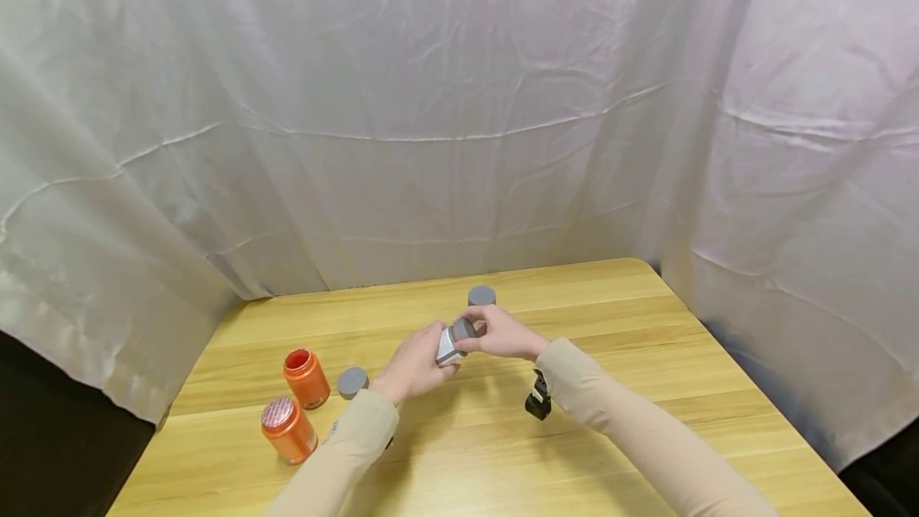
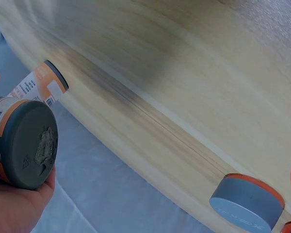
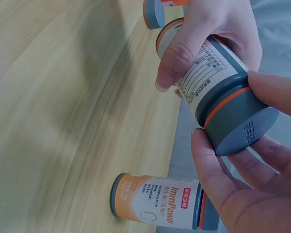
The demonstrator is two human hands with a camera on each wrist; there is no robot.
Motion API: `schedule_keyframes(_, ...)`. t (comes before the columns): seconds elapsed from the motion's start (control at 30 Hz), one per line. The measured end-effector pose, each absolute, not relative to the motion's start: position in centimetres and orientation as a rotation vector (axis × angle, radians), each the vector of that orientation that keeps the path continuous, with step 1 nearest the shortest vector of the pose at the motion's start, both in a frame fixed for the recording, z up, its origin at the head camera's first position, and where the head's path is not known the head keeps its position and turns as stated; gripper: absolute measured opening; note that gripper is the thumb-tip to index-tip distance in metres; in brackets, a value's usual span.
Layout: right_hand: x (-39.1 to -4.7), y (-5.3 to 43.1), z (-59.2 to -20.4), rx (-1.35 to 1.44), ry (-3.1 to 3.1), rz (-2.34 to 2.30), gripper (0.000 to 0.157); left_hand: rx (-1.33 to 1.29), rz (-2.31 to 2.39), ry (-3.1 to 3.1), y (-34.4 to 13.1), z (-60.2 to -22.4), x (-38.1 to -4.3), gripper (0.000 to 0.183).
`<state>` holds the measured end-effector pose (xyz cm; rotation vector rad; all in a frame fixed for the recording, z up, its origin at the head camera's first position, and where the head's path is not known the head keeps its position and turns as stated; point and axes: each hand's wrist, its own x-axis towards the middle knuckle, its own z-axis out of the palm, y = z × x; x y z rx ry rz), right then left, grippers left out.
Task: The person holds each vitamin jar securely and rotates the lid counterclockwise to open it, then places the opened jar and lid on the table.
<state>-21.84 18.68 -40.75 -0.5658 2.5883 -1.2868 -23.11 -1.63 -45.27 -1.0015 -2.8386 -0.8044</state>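
Both hands are on one supplement bottle point(image 3: 208, 73) with a white label and dark base, held tilted above the table. My left hand point(image 1: 418, 364) grips its body, thumb across the label in the right wrist view. With thumb and fingers, my right hand point(image 1: 506, 333) pinches its grey cap point(image 3: 240, 121), which sits on the bottle's neck. The dark base point(image 2: 34, 145) faces the left wrist camera. Just behind the hands stands a second capped bottle point(image 3: 160, 201), its label orange and white. A loose grey cap point(image 1: 353, 382) with an orange rim lies left of my left hand.
Two orange bottles stand on the left of the wooden table point(image 1: 574, 437): one with an open mouth point(image 1: 306, 380), the nearer one with a patterned top point(image 1: 289, 431). A pale curtain point(image 1: 431, 142) hangs behind the table and at its sides. A black device point(image 1: 538, 399) hangs beneath the right cuff.
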Motion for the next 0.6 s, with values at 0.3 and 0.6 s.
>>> schedule_keyframes(0.3, -21.75, 18.91, -40.51, -0.726, 2.612, -1.249, 0.042, -0.996, -0.826, -2.856, -1.64, -45.16, -23.19, 0.049)
schedule_keyframes(0.6, -22.12, 19.19, -41.23, -0.813, 2.561, -1.322, 0.047, -1.002, -0.882, -2.863, -1.66, -44.69, -22.74, 0.051)
